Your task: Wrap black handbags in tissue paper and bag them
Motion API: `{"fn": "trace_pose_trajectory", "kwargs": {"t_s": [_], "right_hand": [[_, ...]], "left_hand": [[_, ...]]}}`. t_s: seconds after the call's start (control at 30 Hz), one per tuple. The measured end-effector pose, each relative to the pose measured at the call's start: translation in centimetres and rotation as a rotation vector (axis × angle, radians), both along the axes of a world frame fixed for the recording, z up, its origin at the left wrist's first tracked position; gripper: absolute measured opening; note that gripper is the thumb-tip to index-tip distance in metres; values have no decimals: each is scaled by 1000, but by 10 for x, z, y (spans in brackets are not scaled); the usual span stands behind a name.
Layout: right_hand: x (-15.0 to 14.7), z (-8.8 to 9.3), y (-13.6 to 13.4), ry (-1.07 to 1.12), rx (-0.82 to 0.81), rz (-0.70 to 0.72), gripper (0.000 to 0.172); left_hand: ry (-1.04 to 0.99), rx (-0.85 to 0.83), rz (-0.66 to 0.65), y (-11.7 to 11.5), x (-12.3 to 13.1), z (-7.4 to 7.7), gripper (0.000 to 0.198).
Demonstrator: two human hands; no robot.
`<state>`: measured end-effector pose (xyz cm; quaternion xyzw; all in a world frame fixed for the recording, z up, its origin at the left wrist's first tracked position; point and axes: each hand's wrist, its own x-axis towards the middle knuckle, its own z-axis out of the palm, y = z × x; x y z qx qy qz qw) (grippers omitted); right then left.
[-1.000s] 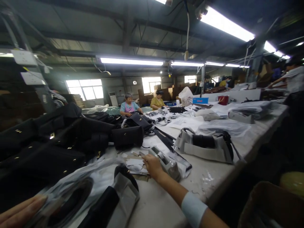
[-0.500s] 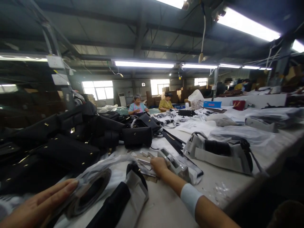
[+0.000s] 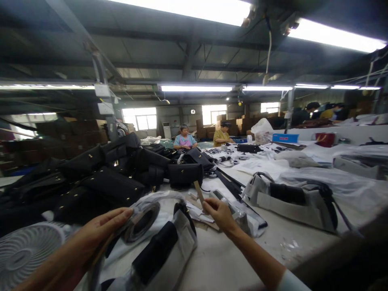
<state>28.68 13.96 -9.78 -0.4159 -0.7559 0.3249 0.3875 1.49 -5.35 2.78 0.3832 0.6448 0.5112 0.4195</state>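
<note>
My left hand (image 3: 110,222) grips the edge of a coiled strap (image 3: 142,221) in clear plastic wrapping, its fingers on top and the thumb hidden. A narrow brown cardboard strip (image 3: 199,191) stands up from my right hand (image 3: 218,210), pinched between thumb and fingers. Beneath that hand lie loose paper and card pieces (image 3: 195,208). Just beyond it is a grey tape dispenser (image 3: 241,220), partly covered by the hand. Between my forearms sits a black bag (image 3: 156,252) partly wrapped in pale sheet.
Black bags with gold fittings (image 3: 112,186) are heaped at left. A white fan (image 3: 26,254) stands by my left forearm. Another wrapped bag (image 3: 287,198) lies at right near the table edge. Two people (image 3: 184,139) sit across the table. Plastic sheets cover the far right.
My right hand has lifted from the paper pile with a brown cardboard strip in it. The view has turned left, bringing the fan in. My left hand stays at the wrapped coil.
</note>
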Motion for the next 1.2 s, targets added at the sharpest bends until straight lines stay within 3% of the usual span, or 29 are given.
{"fn": "trace_pose_trajectory", "kwargs": {"t_s": [0.07,0.13,0.23,0.3,0.47,0.67,0.87,0.97,1.07,1.2], "right_hand": [[4,10,-36,123,-36,98,38],[6,20,-71,340,-214,256,35],[-2,35,-107,375,-366,432,35],[-14,43,-118,340,-384,462,34],[-55,57,-119,351,-349,447,29],[-83,70,-125,570,-442,591,41],[-90,71,-135,786,-686,674,31],[-89,68,-139,866,-796,630,25],[-89,67,-143,905,-850,571,31],[-92,68,-149,908,-808,554,43]], "left_hand": [[-64,11,-100,-5,6,4,59],[-87,34,-151,-7,7,6,49],[-93,47,-187,-8,7,4,44],[-71,68,-191,-9,10,4,46],[3,93,-184,-13,21,5,48],[99,128,-250,-15,25,4,47],[203,138,-254,-15,24,4,52],[211,142,-263,-17,26,6,55],[215,160,-265,-17,28,7,55],[263,214,-239,-15,24,3,58]]}}
